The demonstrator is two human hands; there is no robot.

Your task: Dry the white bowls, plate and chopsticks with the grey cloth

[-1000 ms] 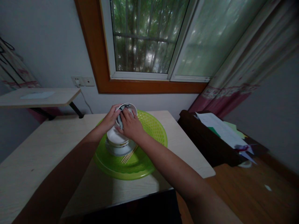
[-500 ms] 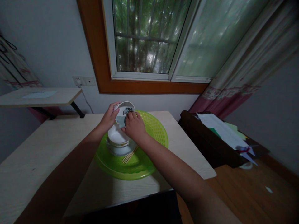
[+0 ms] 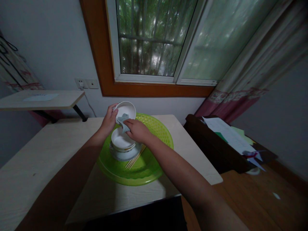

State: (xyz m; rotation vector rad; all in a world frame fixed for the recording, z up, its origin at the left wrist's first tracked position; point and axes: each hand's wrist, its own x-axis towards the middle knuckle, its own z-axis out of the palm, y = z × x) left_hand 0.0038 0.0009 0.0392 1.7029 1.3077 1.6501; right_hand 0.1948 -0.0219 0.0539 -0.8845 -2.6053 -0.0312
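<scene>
My left hand (image 3: 110,118) grips a white bowl (image 3: 127,109) by its left side, tilted so that its inside faces me. A grey-blue cloth (image 3: 123,121) is pinched in my right hand (image 3: 136,129) and lies against the bowl's lower inner wall. Below them, more white bowls (image 3: 121,138) sit stacked on a pale plate (image 3: 125,156). Beside the plate, several light chopsticks (image 3: 133,160) lie in a round green plastic tray (image 3: 137,181). My right hand partly covers the tray and the stack's right edge.
The tray stands on a pale wooden table (image 3: 48,154). A small raised shelf (image 3: 43,99) with black legs is at the left. Beyond the table's right edge, papers (image 3: 228,134) lie on a dark brown piece of furniture (image 3: 209,144). A window is behind.
The held bowl has shifted slightly left and up and turned more open towards me. My right hand has moved with the cloth from deep inside the bowl to its lower rim.
</scene>
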